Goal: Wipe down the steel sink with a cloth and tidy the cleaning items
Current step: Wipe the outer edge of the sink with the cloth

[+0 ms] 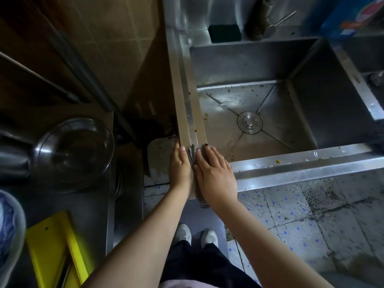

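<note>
A person's right hand [216,173] lies flat on a crumpled grey cloth [194,151], fingers stretched out and pressing it onto the near left corner of a square stainless steel sink [291,163]. Part of the cloth hangs down over the front edge between the wrists. The left hand [180,163] rests just beside it on the outer side of that corner, fingers fairly straight and pointing forward, thumb touching the cloth's edge.

Ahead of the cloth, brown and orange food scraps [195,129] dot the left rim, and more specks lie on the wet basin floor around the round metal drain plug [249,122]. A dark rectangular sponge [224,33] sits on the back ledge beside the tap base [261,17]. To the left, well apart, stand a shiny steel bowl [72,152] and a yellow plastic board [56,250]. Below is a stained tiled floor [311,215].
</note>
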`<action>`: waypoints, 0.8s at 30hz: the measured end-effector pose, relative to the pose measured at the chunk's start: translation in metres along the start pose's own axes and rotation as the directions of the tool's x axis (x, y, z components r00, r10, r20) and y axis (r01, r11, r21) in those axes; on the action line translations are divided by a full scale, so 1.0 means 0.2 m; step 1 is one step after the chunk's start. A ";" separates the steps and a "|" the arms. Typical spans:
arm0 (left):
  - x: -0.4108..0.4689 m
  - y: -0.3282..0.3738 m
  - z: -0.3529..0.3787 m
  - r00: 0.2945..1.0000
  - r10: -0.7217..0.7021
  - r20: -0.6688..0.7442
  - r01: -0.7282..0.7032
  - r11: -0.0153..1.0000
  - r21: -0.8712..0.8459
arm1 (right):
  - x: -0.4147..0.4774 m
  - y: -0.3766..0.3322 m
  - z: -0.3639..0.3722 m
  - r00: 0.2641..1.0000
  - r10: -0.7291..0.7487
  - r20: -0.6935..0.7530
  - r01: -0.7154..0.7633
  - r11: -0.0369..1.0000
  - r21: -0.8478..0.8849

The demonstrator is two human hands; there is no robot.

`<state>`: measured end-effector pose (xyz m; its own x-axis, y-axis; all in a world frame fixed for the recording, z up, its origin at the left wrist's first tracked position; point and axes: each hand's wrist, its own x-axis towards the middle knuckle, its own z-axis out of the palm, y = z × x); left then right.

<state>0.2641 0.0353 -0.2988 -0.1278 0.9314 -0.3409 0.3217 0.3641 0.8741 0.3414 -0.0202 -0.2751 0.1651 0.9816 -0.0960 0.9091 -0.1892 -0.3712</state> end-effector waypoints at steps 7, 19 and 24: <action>-0.01 -0.01 0.01 1.000 -0.020 0.011 0.021 0.998 -0.062 | 0.20 -0.01 0.02 0.999 0.021 0.045 -0.025 0.996 0.088; -0.03 0.00 0.00 0.999 -0.012 0.039 0.016 0.996 -0.084 | 0.29 0.01 0.00 0.997 -0.023 0.075 0.011 0.986 0.164; -0.02 -0.01 0.00 0.999 -0.032 0.028 0.032 0.999 0.002 | 0.22 0.02 0.00 0.994 -0.056 0.094 0.045 0.992 0.116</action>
<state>0.2645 0.0308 -0.2999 -0.1119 0.9190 -0.3780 0.3190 0.3935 0.8622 0.3525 0.0212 -0.2814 0.0769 0.9839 -0.1613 0.8653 -0.1462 -0.4795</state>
